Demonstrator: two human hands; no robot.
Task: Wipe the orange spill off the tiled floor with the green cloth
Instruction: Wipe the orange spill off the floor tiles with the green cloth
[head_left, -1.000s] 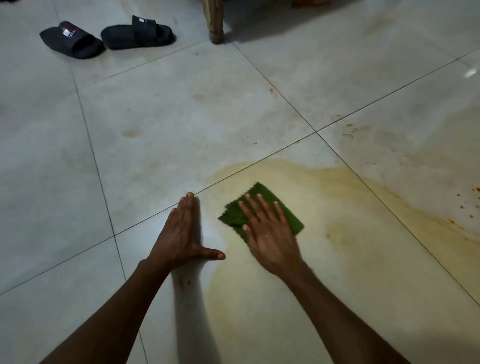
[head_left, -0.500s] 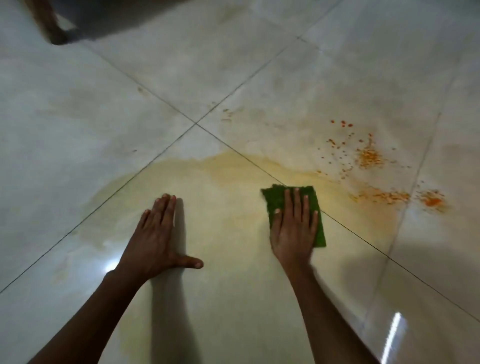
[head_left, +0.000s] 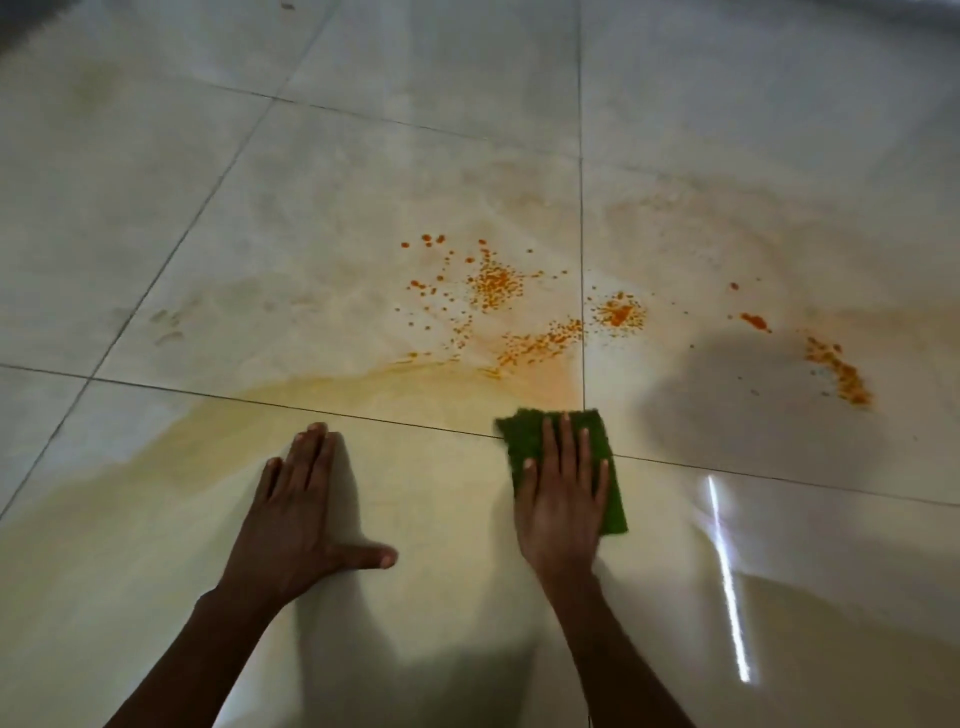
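Observation:
A folded green cloth (head_left: 524, 431) lies flat on the pale tiled floor (head_left: 426, 135), and my right hand (head_left: 563, 499) presses down on it with fingers stretched forward. The cloth's far edge sits at the near rim of the orange spill (head_left: 496, 288), a scatter of bright orange drops and flecks just beyond it. More orange flecks (head_left: 839, 369) lie further right. A thin yellowish smear (head_left: 156, 457) spreads over the tiles to the left and under my hands. My left hand (head_left: 298, 512) rests flat on the floor, thumb out, holding nothing.
Dark grout lines cross the floor. A round shadow (head_left: 737, 395) falls on the tile right of the cloth, and a bright streak of reflected light (head_left: 727, 577) shows on the glossy floor at the right.
The view has swung right: the sandals and the furniture leg left the frame and the orange drops came into view. My right hand slid the cloth rightward, up to the spill's edge.

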